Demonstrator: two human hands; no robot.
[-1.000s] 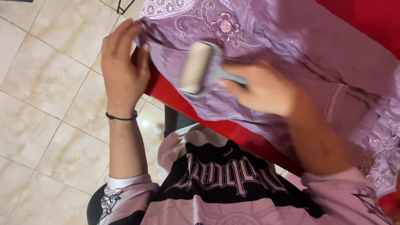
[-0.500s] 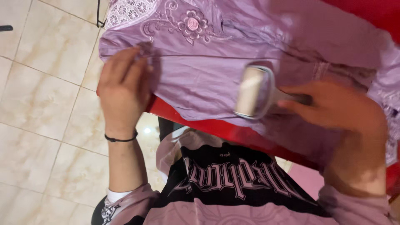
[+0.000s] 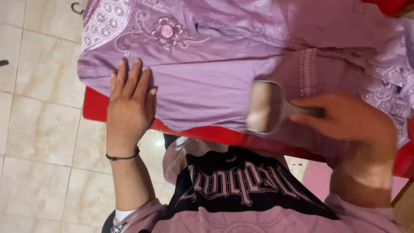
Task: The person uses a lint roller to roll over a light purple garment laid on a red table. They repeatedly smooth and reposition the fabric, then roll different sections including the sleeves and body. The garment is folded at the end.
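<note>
Lilac embroidered garment (image 3: pixel 224 73) spread over a red counter (image 3: pixel 97 108), its stitched flower motif (image 3: pixel 166 31) near the top. Left hand (image 3: pixel 129 103) lies flat, fingers spread, on the fabric's left part at the counter edge — black band (image 3: pixel 123 157) on the wrist. Right hand (image 3: pixel 349 118) grips the handle of a lint roller (image 3: pixel 262 108); the pale roll rests on the cloth near its lower hem, slightly blurred. Beige tiled floor (image 3: pixel 39 129) at left — person's black-and-pink shirt (image 3: pixel 237 190) below.
</note>
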